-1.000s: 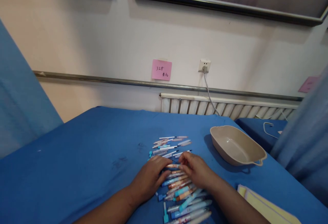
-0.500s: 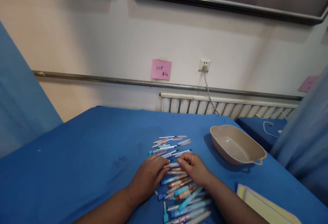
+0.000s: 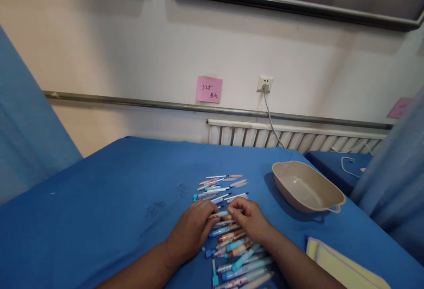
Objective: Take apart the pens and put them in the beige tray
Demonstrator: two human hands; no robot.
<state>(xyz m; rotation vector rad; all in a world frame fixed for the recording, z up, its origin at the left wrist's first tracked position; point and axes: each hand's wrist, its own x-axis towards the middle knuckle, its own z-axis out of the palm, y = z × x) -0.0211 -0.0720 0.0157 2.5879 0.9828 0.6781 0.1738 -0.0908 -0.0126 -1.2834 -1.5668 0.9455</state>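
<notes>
Several pens (image 3: pixel 232 253) in blue, white and orange lie spread in a row on the blue tablecloth (image 3: pixel 109 205). My left hand (image 3: pixel 192 229) and my right hand (image 3: pixel 248 218) rest on the pile, fingertips meeting over one light blue pen (image 3: pixel 222 213). Both hands pinch that pen, one at each end. More pens (image 3: pixel 220 185) lie just beyond my fingers.
A beige oval dish (image 3: pixel 306 187) stands to the right of the pens. A yellow pad (image 3: pixel 344 267) lies at the lower right corner. Behind the table are a radiator (image 3: pixel 291 136), a wall socket with a cable (image 3: pixel 265 85) and a pink note (image 3: pixel 209 89).
Both hands have drawn slightly closer to me and closed on one pen between their fingertips. The pens and dish have stayed in place.
</notes>
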